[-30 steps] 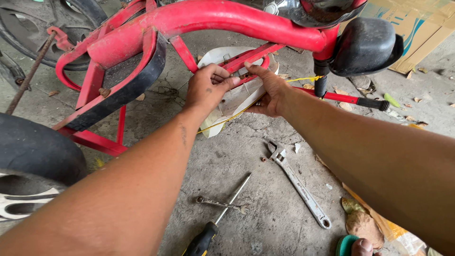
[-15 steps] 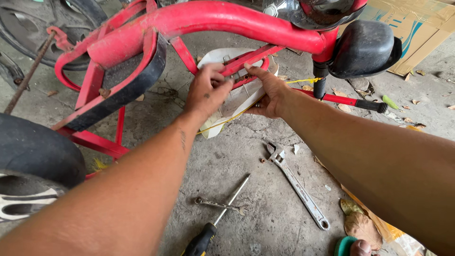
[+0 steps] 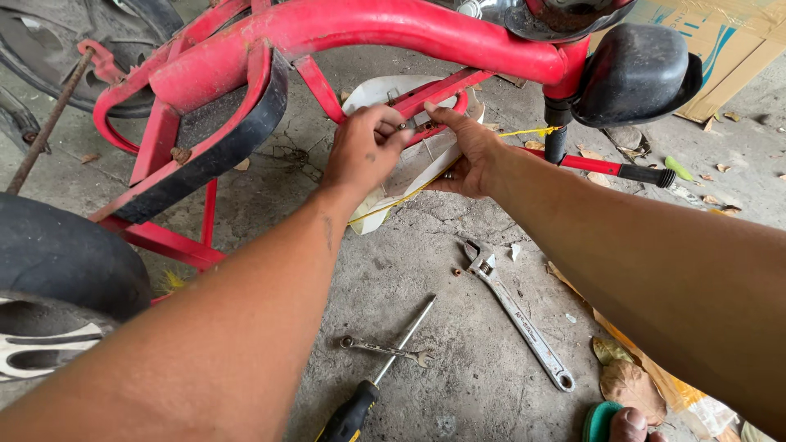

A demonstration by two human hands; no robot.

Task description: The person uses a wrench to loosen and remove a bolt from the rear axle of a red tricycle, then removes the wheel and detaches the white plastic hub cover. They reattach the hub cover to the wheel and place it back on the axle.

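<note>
Left hand (image 3: 360, 151) and right hand (image 3: 468, 151) both pinching a small fastener (image 3: 407, 125) on the red frame bar (image 3: 430, 94), adjustable wrench (image 3: 516, 311) lying below.

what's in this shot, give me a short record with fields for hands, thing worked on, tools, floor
left hand: fingers pinched on a small fastener at a thin red bar
right hand: fingertips at the same spot, from the other side
thing worked on: red tube frame with black seat
tools on floor: adjustable wrench, small spanner, screwdriver
floor: cracked concrete, dry leaves, cardboard
</note>
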